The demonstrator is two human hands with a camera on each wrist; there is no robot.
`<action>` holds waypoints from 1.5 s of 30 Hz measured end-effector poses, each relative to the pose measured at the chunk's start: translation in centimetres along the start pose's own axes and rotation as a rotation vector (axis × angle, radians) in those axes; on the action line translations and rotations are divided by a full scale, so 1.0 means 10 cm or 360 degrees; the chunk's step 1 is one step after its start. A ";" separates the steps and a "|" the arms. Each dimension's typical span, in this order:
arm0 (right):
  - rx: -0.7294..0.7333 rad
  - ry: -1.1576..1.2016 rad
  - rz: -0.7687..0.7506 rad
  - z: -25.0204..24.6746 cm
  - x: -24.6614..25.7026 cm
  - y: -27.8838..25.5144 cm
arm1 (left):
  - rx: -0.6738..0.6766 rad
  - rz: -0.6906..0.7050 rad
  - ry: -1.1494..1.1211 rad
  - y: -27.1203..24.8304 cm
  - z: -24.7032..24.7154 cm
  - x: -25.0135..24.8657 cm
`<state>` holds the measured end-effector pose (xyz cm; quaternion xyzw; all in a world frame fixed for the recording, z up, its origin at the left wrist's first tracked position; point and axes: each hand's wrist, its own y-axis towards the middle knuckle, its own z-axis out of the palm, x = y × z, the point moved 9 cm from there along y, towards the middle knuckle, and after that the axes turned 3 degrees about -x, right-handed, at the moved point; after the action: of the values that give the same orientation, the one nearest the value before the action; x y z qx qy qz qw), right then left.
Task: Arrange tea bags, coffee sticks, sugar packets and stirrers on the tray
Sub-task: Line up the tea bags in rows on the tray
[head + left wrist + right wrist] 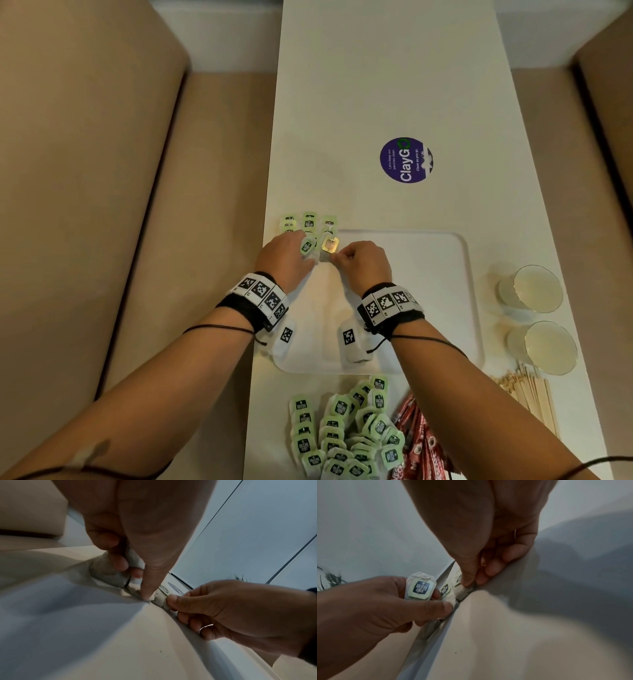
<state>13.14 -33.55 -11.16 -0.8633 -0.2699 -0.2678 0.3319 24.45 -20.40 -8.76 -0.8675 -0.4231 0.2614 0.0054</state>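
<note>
A round purple sticker (406,160) on the long white table (387,85) reads "ClayGO", with smaller lines "Let's keep our pantries clean" and "Clean as you go", while the dark label on a pale green wrapped tea bag (419,587) reads "Dilmah"-like lettering too distorted to read surely.

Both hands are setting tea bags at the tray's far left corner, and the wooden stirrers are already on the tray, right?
Not quite. The head view shows the wooden stirrers lying on the table, right of the tray, not on it. Both hands, left hand and right hand, are at its far left corner with tea bags.
</note>
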 end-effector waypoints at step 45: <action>0.0323 0.0120 -0.0301 0.71 0.41 -0.42 | -0.0156 -0.0276 -0.0879 -0.45 -0.10 0.65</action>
<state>15.35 -24.67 -11.28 -0.7853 -0.3632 -0.3014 0.4006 24.92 -12.50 -9.79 -0.7234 -0.4933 0.4653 -0.1296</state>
